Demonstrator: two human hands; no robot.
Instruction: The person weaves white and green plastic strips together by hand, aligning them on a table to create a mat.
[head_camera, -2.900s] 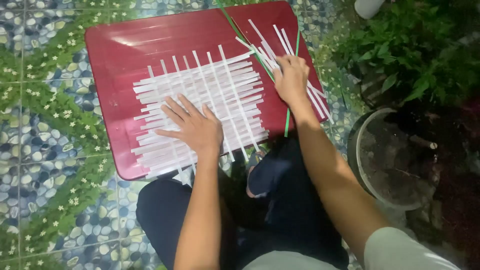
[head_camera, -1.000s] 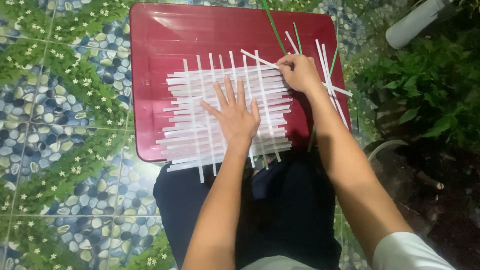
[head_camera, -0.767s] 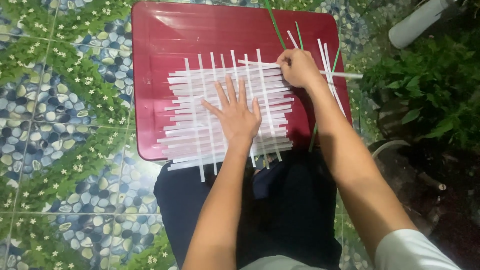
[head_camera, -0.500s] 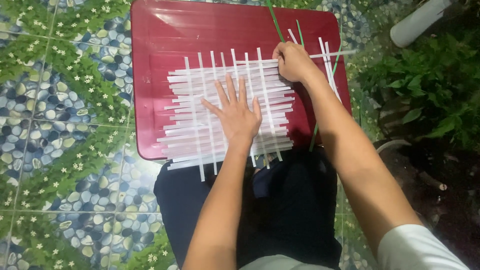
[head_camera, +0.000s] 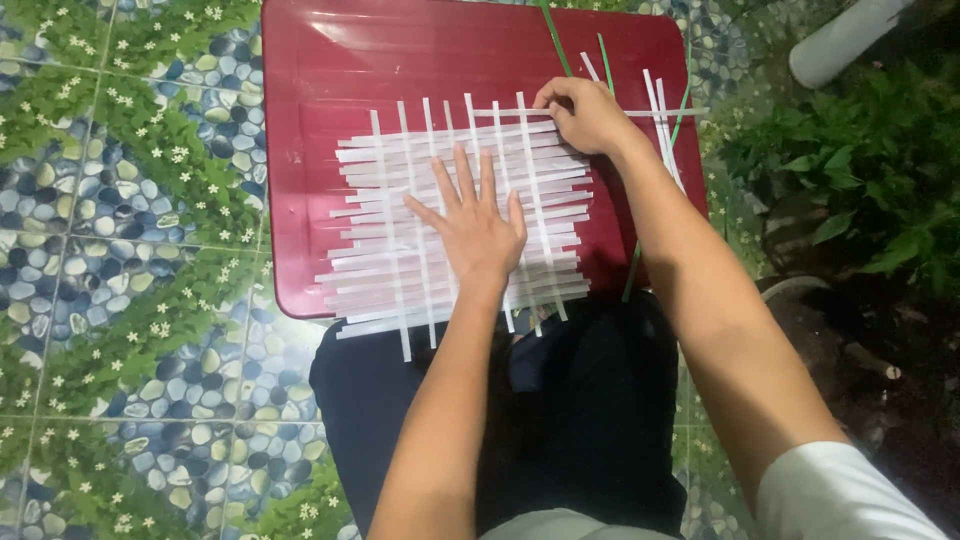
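Head view, left to right. Pebble-and-flower patterned floor tiles (head_camera: 120, 300) at far left. Red tray (head_camera: 310, 150) lies flat ahead of the person's knees, its near edge over the dark trousers (head_camera: 590, 420). On it sits a woven mat of white strips (head_camera: 380, 260): many strips run side to side, fewer cross them running away from the person, ends sticking out past the near tray edge.

Left hand (head_camera: 478, 228) lies palm-down on the mat's middle, fingers spread apart and straight, pinning the weave; forearm comes straight up from the lap.

Right hand (head_camera: 585, 112) is at the mat's far right corner, fingers curled together and pinched on one horizontal white strip (head_camera: 660, 112), the topmost one. That strip's long axis runs left-right; its free end pokes out to the right of the fingers, the rest goes left across the upright strips. Right hand is the one on it; left hand is well apart, nearer the person. Right forearm angles in from lower right, wrist bent inward.

Further right: a few loose white strips (head_camera: 662, 130) and thin green strips (head_camera: 680, 120) lie on the tray's right edge. Beyond, green plants (head_camera: 860, 170) and a pale cylinder (head_camera: 840, 40), kind unclear.
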